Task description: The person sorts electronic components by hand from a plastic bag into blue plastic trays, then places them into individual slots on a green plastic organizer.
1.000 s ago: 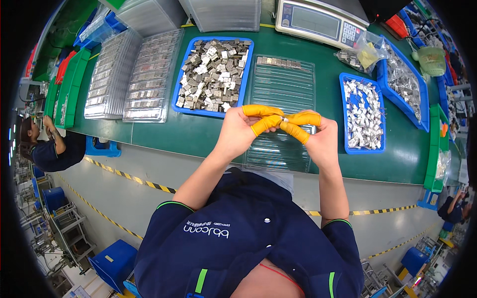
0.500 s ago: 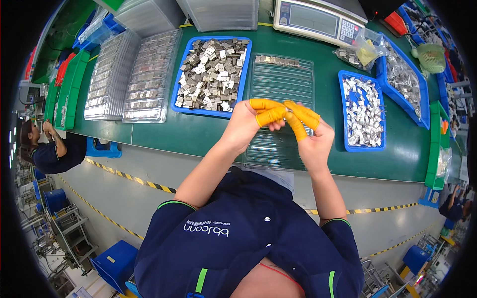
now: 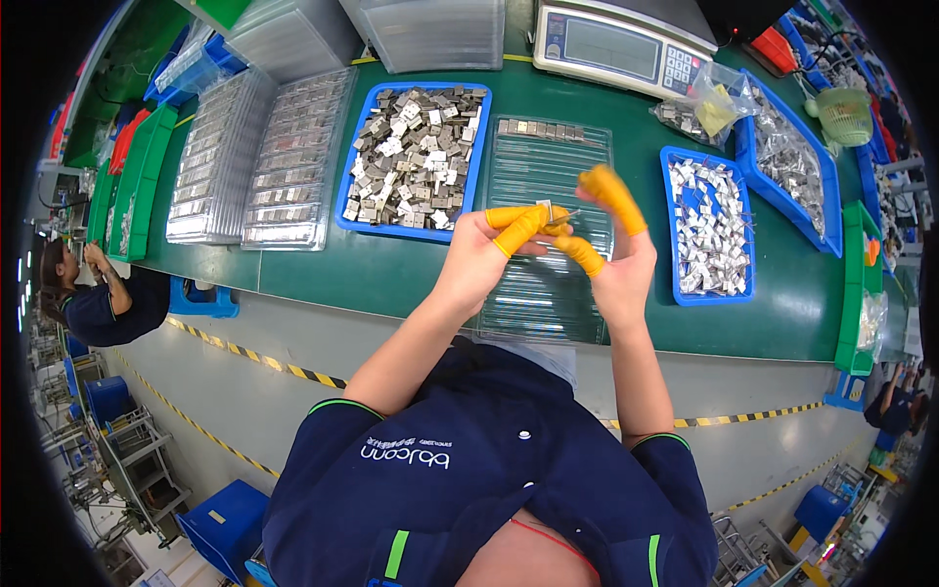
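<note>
Both hands wear yellow finger cots and are raised over a clear ridged plastic tray (image 3: 509, 171). Between thumb and fingertip, my left hand (image 3: 477, 256) pinches a small metal connector piece (image 3: 550, 211), with a thin end sticking out to the right. My right hand (image 3: 624, 279) is beside it, its index finger lifted away and smeared, its thumb pointing toward the piece. A row of small metal connector shells (image 3: 548, 130) lies along the tray's far end. To the left stands a blue bin (image 3: 344, 210) heaped with such shells; to the right, a blue bin (image 3: 719, 297) of small white-and-metal parts.
Filled clear trays (image 3: 293, 166) are stacked at the left, beside a green bin (image 3: 147, 176). A scale (image 3: 611, 49) stands at the back, with a plastic bag (image 3: 719, 103) and another blue bin (image 3: 797, 166) to its right. A co-worker (image 3: 108, 284) sits at far left.
My right index finger has lifted up and away from the left fingertips, where both hands were together before. The metal piece now shows in the left pinch.
</note>
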The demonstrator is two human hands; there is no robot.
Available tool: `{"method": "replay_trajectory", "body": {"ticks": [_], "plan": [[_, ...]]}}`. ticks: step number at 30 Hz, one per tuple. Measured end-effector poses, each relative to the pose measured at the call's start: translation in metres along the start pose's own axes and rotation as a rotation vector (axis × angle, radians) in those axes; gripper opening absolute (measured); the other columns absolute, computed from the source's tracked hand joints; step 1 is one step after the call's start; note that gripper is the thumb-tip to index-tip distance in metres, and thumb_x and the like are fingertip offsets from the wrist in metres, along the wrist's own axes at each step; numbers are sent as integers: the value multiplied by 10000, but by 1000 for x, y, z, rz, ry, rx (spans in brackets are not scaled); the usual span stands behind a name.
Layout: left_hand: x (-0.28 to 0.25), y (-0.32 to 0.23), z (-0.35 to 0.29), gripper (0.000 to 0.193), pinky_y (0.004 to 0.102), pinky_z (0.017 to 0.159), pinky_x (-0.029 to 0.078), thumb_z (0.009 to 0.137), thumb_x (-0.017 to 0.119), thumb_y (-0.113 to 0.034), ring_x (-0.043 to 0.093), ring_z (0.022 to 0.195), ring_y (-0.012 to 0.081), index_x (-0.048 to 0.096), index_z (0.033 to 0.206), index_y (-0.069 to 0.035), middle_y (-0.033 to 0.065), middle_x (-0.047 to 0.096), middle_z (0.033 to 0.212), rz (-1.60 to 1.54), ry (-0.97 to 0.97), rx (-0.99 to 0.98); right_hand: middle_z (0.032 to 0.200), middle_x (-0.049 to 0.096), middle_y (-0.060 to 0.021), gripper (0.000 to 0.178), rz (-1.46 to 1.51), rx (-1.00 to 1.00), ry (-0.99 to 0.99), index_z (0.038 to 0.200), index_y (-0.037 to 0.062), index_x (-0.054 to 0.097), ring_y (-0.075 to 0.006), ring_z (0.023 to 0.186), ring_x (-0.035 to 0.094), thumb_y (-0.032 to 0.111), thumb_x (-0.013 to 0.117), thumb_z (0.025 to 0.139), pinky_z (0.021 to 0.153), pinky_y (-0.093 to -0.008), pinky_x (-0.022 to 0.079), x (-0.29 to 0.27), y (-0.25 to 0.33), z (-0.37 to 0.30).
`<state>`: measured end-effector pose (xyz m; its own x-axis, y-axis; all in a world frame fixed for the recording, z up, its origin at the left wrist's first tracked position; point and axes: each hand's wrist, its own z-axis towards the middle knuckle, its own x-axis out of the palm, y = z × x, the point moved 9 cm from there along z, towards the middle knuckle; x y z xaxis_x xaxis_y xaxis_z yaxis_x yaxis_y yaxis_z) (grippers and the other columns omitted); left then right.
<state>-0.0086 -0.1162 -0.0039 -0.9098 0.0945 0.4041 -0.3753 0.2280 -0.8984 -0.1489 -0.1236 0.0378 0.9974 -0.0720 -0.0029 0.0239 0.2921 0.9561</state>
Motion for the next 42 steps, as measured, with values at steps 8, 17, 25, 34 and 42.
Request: {"method": "replay_trajectory", "body": {"ticks": [8, 17, 25, 34, 42], "plan": [[-3, 5, 3, 197, 250, 757, 484, 825, 629, -113, 620, 796, 143, 626, 949, 40, 97, 650, 880, 89, -31, -16, 999, 615, -86, 164, 464, 410, 124, 873, 6, 674, -193, 997, 535, 0, 687, 710, 885, -314, 403, 11, -41, -13], [17, -31, 6, 100, 281, 723, 458, 733, 668, -36, 579, 780, 155, 653, 826, -2, 66, 636, 828, 867, 37, 314, 899, 632, -89, 146, -301, 167, 687, 821, 15, 678, -206, 905, 538, 56, 710, 685, 828, -307, 416, 14, -15, 23], [-27, -13, 46, 184, 234, 564, 429, 786, 669, -146, 537, 594, 89, 664, 847, 27, 64, 638, 686, 536, -214, 117, 1125, 567, -102, 353, -325, -150, 396, 1015, 52, 625, -273, 1129, 452, 165, 717, 694, 966, -369, 331, 10, 16, 57], [-3, -23, 75, 201, 208, 613, 417, 809, 638, -154, 554, 664, 89, 659, 867, 37, 56, 630, 721, 285, -182, -30, 1116, 573, -61, 207, -797, -590, 78, 829, 75, 690, -258, 1130, 458, 68, 709, 624, 928, -392, 362, 4, 25, 58], [32, -43, 92, 529, 407, 994, 313, 870, 503, -343, 407, 1198, 332, 411, 1244, 18, 235, 438, 1264, 1353, -267, 497, 1024, 580, -85, 172, -960, -449, -59, 853, 35, 634, -288, 1089, 466, -10, 631, 688, 915, -397, 367, -17, -14, 97]]}}
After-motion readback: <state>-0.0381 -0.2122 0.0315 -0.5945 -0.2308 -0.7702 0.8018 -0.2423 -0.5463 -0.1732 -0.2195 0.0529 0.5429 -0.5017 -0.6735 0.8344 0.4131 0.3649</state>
